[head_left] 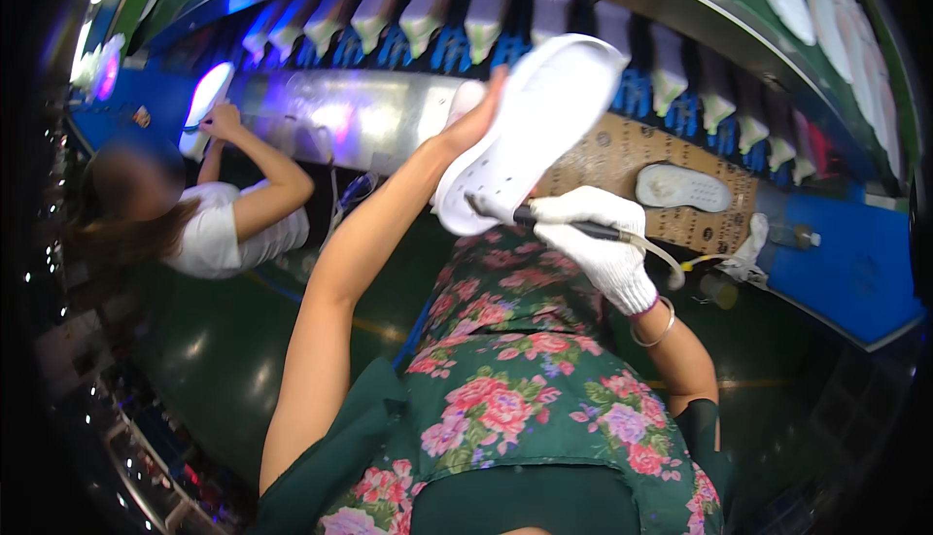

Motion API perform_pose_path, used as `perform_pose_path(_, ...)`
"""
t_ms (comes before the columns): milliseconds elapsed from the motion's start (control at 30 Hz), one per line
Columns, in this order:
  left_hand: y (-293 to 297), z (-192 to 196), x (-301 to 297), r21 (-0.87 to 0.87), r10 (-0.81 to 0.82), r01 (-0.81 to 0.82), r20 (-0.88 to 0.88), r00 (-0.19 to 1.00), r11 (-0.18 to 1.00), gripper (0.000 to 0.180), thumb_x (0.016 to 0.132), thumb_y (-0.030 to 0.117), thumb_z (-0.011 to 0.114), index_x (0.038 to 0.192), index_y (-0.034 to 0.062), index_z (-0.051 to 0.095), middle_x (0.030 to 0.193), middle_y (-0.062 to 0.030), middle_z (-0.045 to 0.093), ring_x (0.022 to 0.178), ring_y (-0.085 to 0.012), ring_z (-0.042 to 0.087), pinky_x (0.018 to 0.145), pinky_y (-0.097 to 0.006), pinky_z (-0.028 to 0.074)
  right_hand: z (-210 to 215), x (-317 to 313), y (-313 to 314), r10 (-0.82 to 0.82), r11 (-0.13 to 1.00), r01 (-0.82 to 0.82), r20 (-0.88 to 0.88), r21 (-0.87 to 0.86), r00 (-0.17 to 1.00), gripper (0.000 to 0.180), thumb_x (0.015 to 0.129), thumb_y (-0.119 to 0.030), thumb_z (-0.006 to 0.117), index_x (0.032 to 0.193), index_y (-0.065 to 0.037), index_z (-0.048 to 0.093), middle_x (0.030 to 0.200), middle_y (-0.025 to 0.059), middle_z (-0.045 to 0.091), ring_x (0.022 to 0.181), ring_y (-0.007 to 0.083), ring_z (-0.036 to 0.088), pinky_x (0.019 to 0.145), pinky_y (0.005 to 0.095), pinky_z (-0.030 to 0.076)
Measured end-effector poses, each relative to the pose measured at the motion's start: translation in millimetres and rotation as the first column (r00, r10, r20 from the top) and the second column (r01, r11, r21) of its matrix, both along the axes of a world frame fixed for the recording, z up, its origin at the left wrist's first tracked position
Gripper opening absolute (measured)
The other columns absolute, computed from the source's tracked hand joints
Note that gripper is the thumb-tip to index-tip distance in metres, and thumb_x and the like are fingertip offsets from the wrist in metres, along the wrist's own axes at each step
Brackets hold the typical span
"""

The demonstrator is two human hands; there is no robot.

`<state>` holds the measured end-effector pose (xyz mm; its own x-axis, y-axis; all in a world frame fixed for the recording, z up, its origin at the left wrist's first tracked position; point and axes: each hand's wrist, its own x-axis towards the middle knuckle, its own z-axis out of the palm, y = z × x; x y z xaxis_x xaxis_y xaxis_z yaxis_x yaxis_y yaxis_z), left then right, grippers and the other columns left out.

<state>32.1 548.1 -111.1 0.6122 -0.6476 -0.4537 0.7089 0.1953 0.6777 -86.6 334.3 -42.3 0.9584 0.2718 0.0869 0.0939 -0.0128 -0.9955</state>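
My bare left hand (473, 125) grips a white clog (549, 112) by its side. The clog tilts in front of me, its end with small holes nearest my body. My right hand (595, 239), in a white knitted glove, is closed round a black pen-shaped tool (575, 228) with a pale hose or cord trailing from its back end. The tool's flat greyish tip (491, 208) lies over the holed end of the clog; whether it touches cannot be told. Behind my left hand, part of another white piece (467, 98) shows.
A white sole-shaped piece (683, 188) lies on brown taped cardboard (700, 227) at the right, next to a blue tabletop (846, 253). Purple-grey shoe forms (489, 15) hang in a row at the back, by a metal surface (340, 117). A co-worker (233, 214) works at left.
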Motion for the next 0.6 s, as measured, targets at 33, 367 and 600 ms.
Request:
perform_pose_path(33,5.8,-13.5,-5.9,-0.143,0.074,-0.079,-0.041,0.996,0.987,0.090,0.096,0.078,0.025,0.151,0.0082,0.041,0.135,-0.0157,0.060,0.107,-0.0278,0.068,0.083,-0.045,0.062,7.4,1.0,-5.8,-0.073,0.992,0.095,-0.244,0.079,0.967,0.018,0.082,0.000,0.078,0.101,0.001,0.077,0.092,0.0085,0.075,0.083,0.0128,0.070,0.077,0.0273,0.056)
perform_pose_path(367,-13.6,-21.2,-70.6,-0.054,0.191,-0.192,-0.023,0.981,0.980,0.053,0.105,0.033,0.050,0.148,0.0057,0.039,0.134,-0.0200,0.058,0.115,-0.0337,0.064,0.097,-0.049,0.056,8.8,38.6,-25.4,-0.063,0.940,0.196,0.425,-0.278,0.903,0.014,0.079,-0.009,0.081,0.093,-0.008,0.079,0.089,0.0088,0.076,0.081,0.0190,0.072,0.075,0.0296,0.055)
perform_pose_path(600,-15.6,12.2,-76.3,-0.379,0.400,-0.622,-0.518,0.756,0.686,0.077,0.098,0.065,0.041,0.145,0.0042,0.047,0.137,-0.0205,0.058,0.122,-0.0401,0.059,0.101,-0.053,0.052,12.0,7.8,-17.0,-0.034,0.986,0.090,0.357,-0.142,0.934,0.016,0.082,-0.005,0.079,0.098,-0.004,0.077,0.096,0.0095,0.077,0.089,0.0210,0.075,0.080,0.0307,0.058)
